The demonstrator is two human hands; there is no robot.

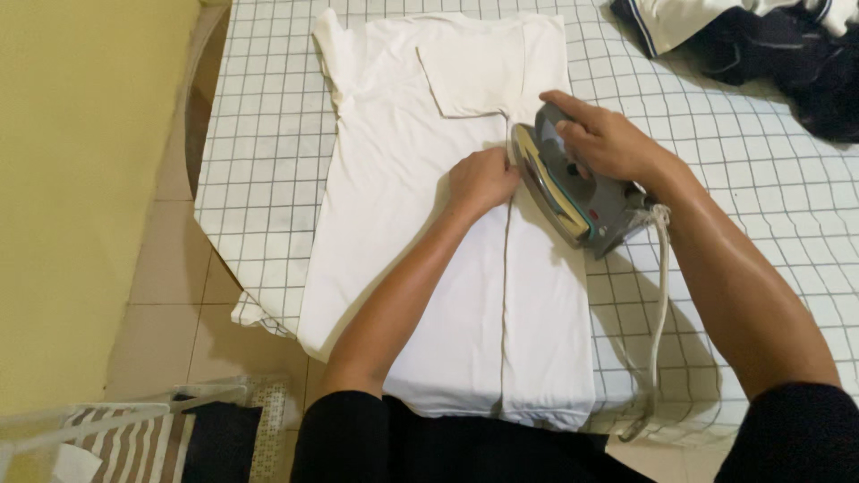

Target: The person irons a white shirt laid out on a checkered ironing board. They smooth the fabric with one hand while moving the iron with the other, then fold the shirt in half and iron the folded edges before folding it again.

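Clasped in the right hand (601, 136), a tilted grey iron (568, 183); left hand (481, 179) beside it pinches the folded white T-shirt (429, 259), mid-pressing.

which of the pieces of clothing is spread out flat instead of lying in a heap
The white shirt under both hands, folded lengthwise on the checked cover. The dark clothes at the far right corner lie crumpled in a heap.

A checked cloth (268, 152) covers the surface. Dark clothes (787, 54) lie at its far right corner. A striped basket (134, 438) stands below its near left edge.
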